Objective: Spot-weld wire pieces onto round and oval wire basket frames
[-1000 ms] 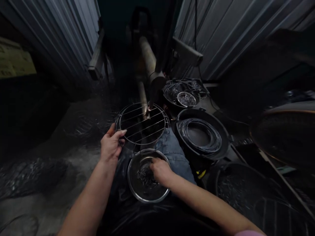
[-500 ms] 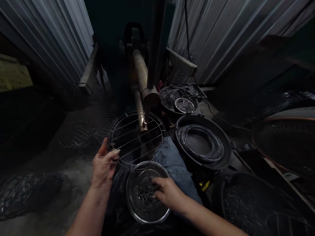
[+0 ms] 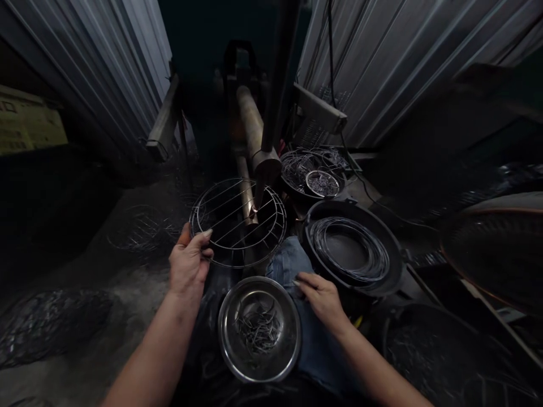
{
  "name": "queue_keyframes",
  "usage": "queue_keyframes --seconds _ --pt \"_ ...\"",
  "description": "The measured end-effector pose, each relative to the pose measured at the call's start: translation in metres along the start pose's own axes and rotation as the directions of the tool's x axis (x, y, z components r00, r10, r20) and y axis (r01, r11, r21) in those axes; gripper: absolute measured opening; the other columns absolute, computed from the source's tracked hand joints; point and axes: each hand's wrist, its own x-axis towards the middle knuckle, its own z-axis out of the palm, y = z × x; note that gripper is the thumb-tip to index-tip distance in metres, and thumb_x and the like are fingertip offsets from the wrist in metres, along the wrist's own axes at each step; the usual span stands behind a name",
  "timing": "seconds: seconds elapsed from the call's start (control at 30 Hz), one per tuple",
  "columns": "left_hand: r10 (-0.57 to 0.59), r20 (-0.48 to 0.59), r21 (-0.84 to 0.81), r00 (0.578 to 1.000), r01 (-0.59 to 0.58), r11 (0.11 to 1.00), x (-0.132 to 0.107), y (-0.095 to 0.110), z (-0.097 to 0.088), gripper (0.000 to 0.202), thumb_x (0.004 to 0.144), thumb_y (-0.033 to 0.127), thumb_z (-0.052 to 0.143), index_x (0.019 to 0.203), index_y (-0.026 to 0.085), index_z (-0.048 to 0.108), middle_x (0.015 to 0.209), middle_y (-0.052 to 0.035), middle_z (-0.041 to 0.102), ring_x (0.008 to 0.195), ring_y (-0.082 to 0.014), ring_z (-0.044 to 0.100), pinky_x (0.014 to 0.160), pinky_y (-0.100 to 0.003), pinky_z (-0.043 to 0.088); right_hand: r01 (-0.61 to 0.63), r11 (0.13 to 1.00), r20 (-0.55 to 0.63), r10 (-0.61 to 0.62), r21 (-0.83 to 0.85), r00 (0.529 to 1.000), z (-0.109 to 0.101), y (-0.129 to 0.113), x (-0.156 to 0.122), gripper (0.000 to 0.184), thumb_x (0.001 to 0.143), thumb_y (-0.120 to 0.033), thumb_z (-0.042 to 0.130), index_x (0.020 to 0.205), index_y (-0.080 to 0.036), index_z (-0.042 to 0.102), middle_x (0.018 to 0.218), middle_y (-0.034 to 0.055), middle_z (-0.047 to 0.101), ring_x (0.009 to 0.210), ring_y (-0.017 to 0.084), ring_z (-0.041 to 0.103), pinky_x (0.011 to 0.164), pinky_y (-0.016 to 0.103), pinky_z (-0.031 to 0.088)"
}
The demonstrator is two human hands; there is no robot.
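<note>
the left hand [image 3: 189, 263] has its grip pinched on the left rim of the wire rack [image 3: 237, 217], likely leaving the bars free near the machine tip [image 3: 253, 212] — the right hand [image 3: 320, 297], loosely curled, perhaps holding something, i can't tell, hovers beside the bowl [image 3: 259, 372].

- On the yellow box [image 3: 36, 127] at your far left, you can make out what looks like "ND" in dark letters, cut off by the edge of your view.
- Lower on that same face, you have smaller dark print, too blurred to read.
</note>
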Motion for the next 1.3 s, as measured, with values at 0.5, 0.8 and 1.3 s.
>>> queue_keyframes --seconds 0.5,0.8,1.3 --pt "0.052 -0.049 -0.085 0.997 -0.056 0.995 -0.014 -0.004 -0.002 0.069 0.044 0.002 0.081 0.107 0.025 0.064 0.077 0.0047 0.056 0.057 -0.0037 0.051 0.044 -0.013 0.034 0.185 0.834 -0.018 -0.205 0.520 0.979 0.051 -0.096 0.040 0.006 0.078 -0.024 0.070 0.082 -0.021 0.074 0.078 0.0018 0.066 0.063 0.013 0.064 0.053 0.024 0.052" --pt "-0.035 -0.016 -0.093 0.999 0.033 0.995 -0.006 -0.016 -0.011 0.058 0.047 0.006 0.081 0.099 0.022 0.062 0.067 0.0072 0.053 0.050 -0.0023 0.043 0.043 -0.014 0.031 0.182 0.822 -0.027 -0.199 0.539 0.980 0.042 -0.082 0.030 0.009 0.081 -0.019 0.068 0.087 -0.022 0.073 0.075 0.0004 0.066 0.064 0.013 0.063 0.055 0.024 0.052" --pt "0.066 -0.030 -0.068 0.997 -0.068 0.995 0.009 0.002 0.012 0.066 0.046 0.007 0.082 0.105 0.022 0.056 0.069 0.0070 0.053 0.055 -0.0049 0.046 0.043 -0.015 0.030 0.214 0.867 -0.089 -0.195 0.450 0.977 0.068 -0.112 0.059 0.013 0.081 -0.023 0.063 0.088 -0.020 0.073 0.075 0.0004 0.064 0.062 0.011 0.061 0.056 0.024 0.050"
